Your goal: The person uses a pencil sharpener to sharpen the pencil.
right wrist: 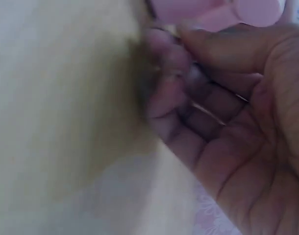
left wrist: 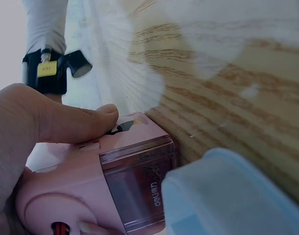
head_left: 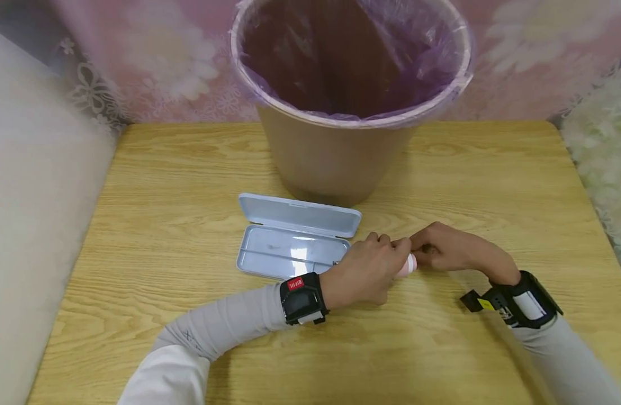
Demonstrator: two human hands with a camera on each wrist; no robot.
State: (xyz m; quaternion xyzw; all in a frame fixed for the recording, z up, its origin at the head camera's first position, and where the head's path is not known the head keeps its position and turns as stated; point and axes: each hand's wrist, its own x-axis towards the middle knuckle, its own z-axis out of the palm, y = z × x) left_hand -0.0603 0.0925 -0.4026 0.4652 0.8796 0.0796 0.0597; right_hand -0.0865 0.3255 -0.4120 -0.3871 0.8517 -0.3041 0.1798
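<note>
While the left hand (head_left: 366, 264) grasps a pink sharpener (left wrist: 66, 186), thumb laid along its side, the right hand (head_left: 449, 250) has its fingers curled and pinches at the sharpener's crank (right wrist: 223, 18), though blur makes the exact contact hard to read. The sharpener sits between the two hands, right of the middle of the wood-grain surface (head_left: 163, 197) and well in from the right edge. Its see-through drawer (left wrist: 135, 191) (lettering runs across the front) looks dark, and I cannot tell what it contains. Something red and black (left wrist: 60, 228) shows in the round opening at one end.

Just left of the sharpener lies a pale blue pencil case (head_left: 270, 253), opened, its lid (head_left: 300, 216) swung back toward the surface's far edge. Dividers split the base into a long rear compartment and narrower front ones; a bright reflection crosses the middle, and a small dark piece (head_left: 336, 262) peeks out by the right end, mostly hidden by the left hand.

Behind the case, near the middle of the far edge, stands a brownish bin (head_left: 336, 163), lined with a thin purple bag (head_left: 432, 56) that folds over the rim.
</note>
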